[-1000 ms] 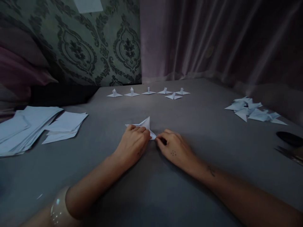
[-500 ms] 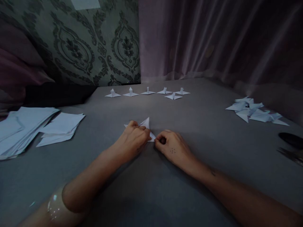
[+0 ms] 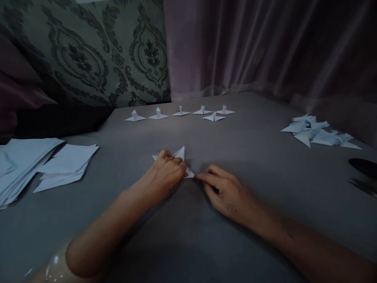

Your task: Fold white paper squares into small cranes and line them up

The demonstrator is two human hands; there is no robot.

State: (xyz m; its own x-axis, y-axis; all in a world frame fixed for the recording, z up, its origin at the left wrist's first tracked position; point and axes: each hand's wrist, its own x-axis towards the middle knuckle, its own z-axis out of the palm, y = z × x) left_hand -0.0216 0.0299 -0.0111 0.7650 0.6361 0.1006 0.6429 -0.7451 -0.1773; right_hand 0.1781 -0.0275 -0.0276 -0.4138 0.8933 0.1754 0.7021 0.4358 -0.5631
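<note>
A folded white paper with pointed tips lies on the grey surface in front of me, its middle hidden under my left hand. My left hand has its fingers curled over the paper, gripping it against the surface. My right hand is to the right with fingers stretched and slightly apart. Its index fingertip is at the paper's right-hand point, touching or just beside it; nothing is held in this hand.
Several folded paper pieces stand in a row at the back. More folded paper figures are heaped at the right, above a dark oval object and scissors-like metal. Stacked white sheets and smaller squares lie left.
My right hand has loosened its pinch at the paper's point; its fingers have straightened and it has shifted slightly right. My left hand stays on the paper. The view has shifted a little.
</note>
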